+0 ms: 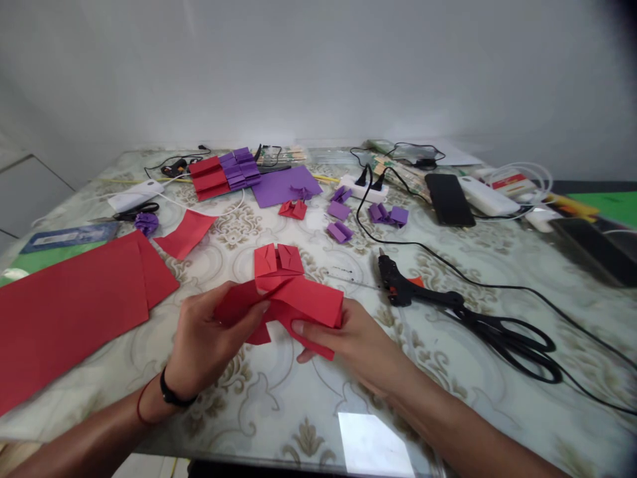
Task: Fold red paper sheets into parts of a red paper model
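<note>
Between my hands is a piece of folded red paper (311, 302), held above the table near its front. My left hand (206, 332) pinches its left side, thumb on top. My right hand (348, 335) grips the right end, with the thumb along the lower flap; some fingers are hidden behind the paper. Just beyond lies a small red folded paper piece (279, 260) with creased flaps. To the right rest a black glue gun (398, 282) and black-handled scissors (512, 342).
Large red paper sheets (74, 312) cover the left side. Several purple folded pieces (339, 231) lie mid-table, near a purple sheet (279, 186). Toward the back are a white power strip (365, 189) and a phone (449, 199). A black cord (438, 247) crosses the right side.
</note>
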Demonstrator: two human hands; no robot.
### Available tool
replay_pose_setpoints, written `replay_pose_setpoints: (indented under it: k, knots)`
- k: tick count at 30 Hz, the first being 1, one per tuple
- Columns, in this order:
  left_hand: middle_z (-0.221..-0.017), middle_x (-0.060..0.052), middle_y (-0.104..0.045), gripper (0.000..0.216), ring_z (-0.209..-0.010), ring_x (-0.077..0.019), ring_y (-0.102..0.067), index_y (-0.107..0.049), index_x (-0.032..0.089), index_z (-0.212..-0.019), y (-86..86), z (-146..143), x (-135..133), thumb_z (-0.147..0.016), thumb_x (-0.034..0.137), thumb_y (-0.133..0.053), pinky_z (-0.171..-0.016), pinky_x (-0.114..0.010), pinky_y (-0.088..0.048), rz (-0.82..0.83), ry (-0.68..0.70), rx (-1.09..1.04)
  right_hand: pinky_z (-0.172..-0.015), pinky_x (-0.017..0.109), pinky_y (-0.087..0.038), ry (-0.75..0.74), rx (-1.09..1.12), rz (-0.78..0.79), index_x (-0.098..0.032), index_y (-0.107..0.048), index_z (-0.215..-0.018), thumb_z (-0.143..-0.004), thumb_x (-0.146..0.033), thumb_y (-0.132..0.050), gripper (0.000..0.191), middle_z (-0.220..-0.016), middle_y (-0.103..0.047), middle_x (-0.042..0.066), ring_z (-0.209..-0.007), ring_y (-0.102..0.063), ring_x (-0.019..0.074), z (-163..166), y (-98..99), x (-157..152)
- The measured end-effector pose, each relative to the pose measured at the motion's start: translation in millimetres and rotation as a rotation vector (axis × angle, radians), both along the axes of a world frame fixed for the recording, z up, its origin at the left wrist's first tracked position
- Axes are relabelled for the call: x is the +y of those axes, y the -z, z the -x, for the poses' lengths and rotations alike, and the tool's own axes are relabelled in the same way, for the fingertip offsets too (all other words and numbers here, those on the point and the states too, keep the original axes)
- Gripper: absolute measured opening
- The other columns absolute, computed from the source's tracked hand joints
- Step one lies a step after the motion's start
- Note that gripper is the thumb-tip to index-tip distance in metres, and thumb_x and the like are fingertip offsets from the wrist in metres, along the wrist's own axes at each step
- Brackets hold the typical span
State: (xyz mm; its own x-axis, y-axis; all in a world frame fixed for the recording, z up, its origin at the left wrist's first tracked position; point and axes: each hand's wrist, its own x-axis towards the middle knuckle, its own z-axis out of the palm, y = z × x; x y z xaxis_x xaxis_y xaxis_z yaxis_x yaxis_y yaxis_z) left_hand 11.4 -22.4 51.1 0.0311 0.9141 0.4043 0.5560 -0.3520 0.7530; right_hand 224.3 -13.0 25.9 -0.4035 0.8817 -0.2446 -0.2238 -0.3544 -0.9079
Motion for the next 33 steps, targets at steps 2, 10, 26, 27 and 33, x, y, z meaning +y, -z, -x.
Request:
replay_pose_setpoints:
  k: [2, 10, 26, 27, 33]
  knots:
    - [-0.075, 0.002, -0.080, 0.004, -0.062, -0.0144, -0.075, -0.079, 0.023, -0.089, -0.7, -1, 1, -0.085, 0.024, -0.080, -0.056, -0.019, -0.057, 0.026, 0.032, -0.046, -0.060, 0.026, -0.064, 0.104, -0.045, -0.048, -0.020, -0.075, -0.097, -0.071, -0.025, -0.089, 0.030, -0.086, -0.075, 0.000, -0.071, -0.071, 0.0151, 0, -0.9, 2]
    - [-0.087, -0.001, -0.083, 0.017, -0.074, -0.0167, -0.077, -0.080, 0.023, -0.097, 6.7, -7, 2, -0.080, 0.025, -0.079, -0.063, -0.019, -0.061, 0.209, 0.024, -0.246, -0.080, 0.024, -0.060, 0.435, -0.125, -0.320, -0.027, -0.079, -0.095, -0.078, -0.019, -0.078, 0.019, -0.095, -0.078, -0.002, -0.091, -0.073, 0.0160, 4, -2.2, 1]
    - [-0.102, -0.005, -0.081, 0.036, -0.075, -0.0154, -0.078, -0.070, 0.021, -0.124, 12.6, -1, 6, -0.088, 0.017, -0.070, -0.062, -0.019, -0.061, 0.149, 0.133, -0.187, -0.084, 0.034, -0.062, 0.338, -0.427, -0.525, -0.026, -0.075, -0.124, -0.085, -0.018, -0.067, 0.041, -0.107, -0.082, 0.004, -0.093, -0.078, 0.0217, -3, -0.7, 2]
    - [-0.101, -0.005, -0.081, 0.036, -0.073, -0.0145, -0.077, -0.069, 0.021, -0.125, 12.4, -1, 7, -0.090, 0.019, -0.069, -0.059, -0.018, -0.059, 0.187, 0.141, -0.223, -0.083, 0.033, -0.062, 0.360, -0.412, -0.531, -0.026, -0.074, -0.126, -0.088, -0.021, -0.068, 0.039, -0.105, -0.082, 0.004, -0.092, -0.078, 0.0211, -2, -1.7, 1]
    - [-0.088, -0.001, -0.079, 0.024, -0.060, -0.0096, -0.066, -0.072, 0.020, -0.112, 9.1, -3, 8, -0.089, 0.017, -0.066, -0.048, -0.014, -0.047, 0.228, 0.137, -0.323, -0.075, 0.029, -0.062, 0.362, -0.433, -0.538, -0.028, -0.078, -0.123, -0.095, -0.032, -0.068, 0.030, -0.108, -0.083, 0.003, -0.088, -0.077, 0.0204, -1, -3.4, -2]
